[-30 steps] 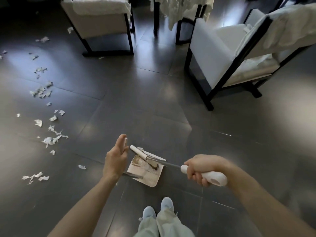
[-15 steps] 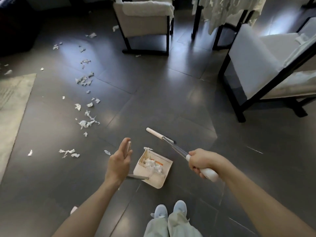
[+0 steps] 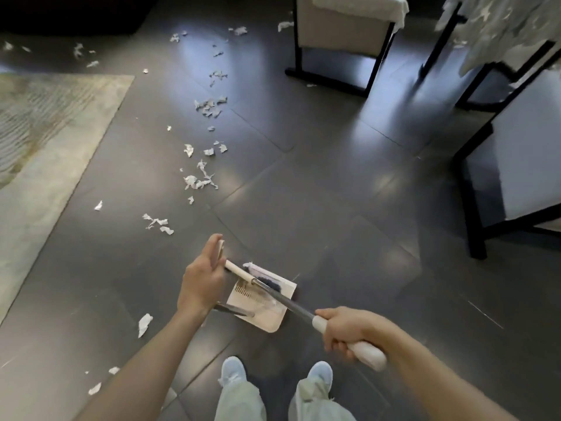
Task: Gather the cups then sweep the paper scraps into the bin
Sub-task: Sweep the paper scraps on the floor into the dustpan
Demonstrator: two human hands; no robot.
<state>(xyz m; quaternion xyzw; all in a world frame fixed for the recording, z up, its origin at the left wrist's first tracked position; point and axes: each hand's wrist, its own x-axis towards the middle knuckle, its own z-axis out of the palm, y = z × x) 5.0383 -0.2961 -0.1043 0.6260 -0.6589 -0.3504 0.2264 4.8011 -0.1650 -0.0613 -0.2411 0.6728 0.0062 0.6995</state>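
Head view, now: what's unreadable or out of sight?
All head view.
Bin, cups: outside the frame.
Dustpan contents: broom lies across it, blurred.
Left hand grip: only its back shows, palm hidden.
Chairs: cut off by top and right edges.
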